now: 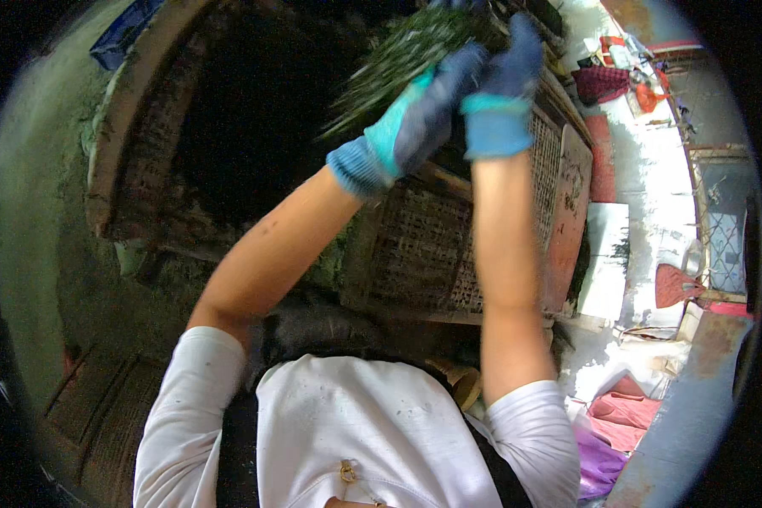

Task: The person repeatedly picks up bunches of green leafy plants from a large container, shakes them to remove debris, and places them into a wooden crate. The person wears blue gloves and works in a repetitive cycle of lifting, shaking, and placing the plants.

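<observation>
Both my hands wear blue knit gloves with dark palms, blurred by motion. My left hand (422, 114) is reaching forward beside a loose bundle of green, grass-like stalks (400, 60); the blur hides whether its fingers close on them. My right hand (508, 73) is close to the left one, its fingers pointing away from me. Whether it touches any stalks I cannot tell. Beneath my arms stands a crate with a perforated lattice wall (419, 247). Left of it, a larger enclosure with a thick rim (117, 120) has a very dark inside.
A blue plastic crate (124, 35) stands at the far upper left. Along the right, bright sunlit ground (660, 171) carries a pale board (603, 260), a red dustpan-like object (676, 286), pink cloth (625, 413) and a purple bag-like item (597, 460).
</observation>
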The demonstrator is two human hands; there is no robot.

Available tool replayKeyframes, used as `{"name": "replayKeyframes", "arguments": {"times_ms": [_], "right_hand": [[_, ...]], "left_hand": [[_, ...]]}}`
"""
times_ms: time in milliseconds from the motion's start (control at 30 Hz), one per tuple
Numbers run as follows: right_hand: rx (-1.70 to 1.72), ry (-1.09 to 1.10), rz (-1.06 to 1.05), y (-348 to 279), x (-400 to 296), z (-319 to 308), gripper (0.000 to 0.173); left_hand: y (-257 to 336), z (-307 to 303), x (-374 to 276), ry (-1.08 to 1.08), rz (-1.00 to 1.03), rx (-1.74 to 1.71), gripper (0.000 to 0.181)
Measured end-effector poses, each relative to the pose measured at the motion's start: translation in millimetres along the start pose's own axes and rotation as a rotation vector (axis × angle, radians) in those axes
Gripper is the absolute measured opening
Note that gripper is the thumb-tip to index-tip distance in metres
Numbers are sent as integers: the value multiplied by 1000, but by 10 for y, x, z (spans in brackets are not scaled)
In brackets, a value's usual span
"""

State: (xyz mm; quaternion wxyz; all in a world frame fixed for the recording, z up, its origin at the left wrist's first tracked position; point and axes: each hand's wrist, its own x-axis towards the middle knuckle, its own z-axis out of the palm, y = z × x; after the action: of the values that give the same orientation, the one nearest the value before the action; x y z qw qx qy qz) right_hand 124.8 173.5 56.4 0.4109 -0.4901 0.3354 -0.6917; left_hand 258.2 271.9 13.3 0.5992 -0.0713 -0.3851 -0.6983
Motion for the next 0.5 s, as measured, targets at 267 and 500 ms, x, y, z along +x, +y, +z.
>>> {"name": "replayKeyframes", "arguments": {"times_ms": [267, 500], "right_hand": [[454, 62, 211, -712, -1580, -2548, 43], [740, -22, 558, -375, -1628, -3601, 42]], "left_hand": [[-1805, 492, -565, 318, -130, -378, 46], [-2023, 416, -531, 339, -335, -61, 49]]}}
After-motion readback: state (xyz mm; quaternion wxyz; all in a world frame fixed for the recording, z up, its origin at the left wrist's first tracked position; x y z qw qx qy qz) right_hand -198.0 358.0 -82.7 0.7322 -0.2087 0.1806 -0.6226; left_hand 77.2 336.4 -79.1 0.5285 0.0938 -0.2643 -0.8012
